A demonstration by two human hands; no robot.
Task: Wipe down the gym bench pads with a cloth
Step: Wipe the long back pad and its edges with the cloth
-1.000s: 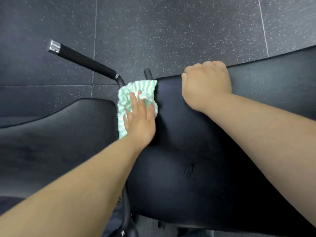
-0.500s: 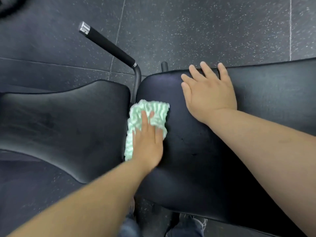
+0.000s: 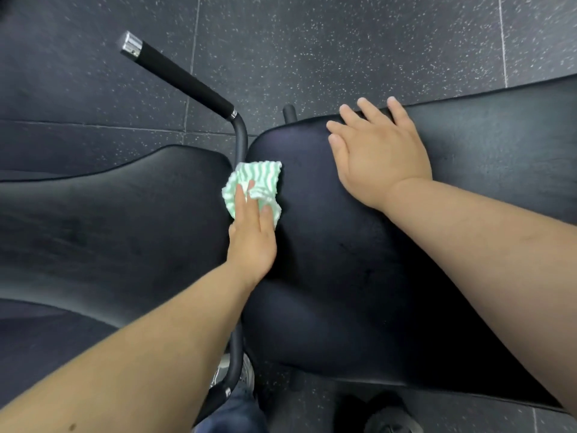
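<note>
Now uncurled, right hand [image 3: 379,157] lies flat on pad [image 3: 343,276]; flat left hand [image 3: 253,239] presses cloth [image 3: 260,173].

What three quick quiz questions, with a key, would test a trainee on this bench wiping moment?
1. True or false: the right hand holds the cloth.
2. The left hand presses the cloth on: A the speckled floor; B the bench pad, near its edge; C a shoe.
3. Fill in: the cloth is striped white and ____.
Key: 1 false, it lies flat on the bench pad; 2 B; 3 green.
</note>
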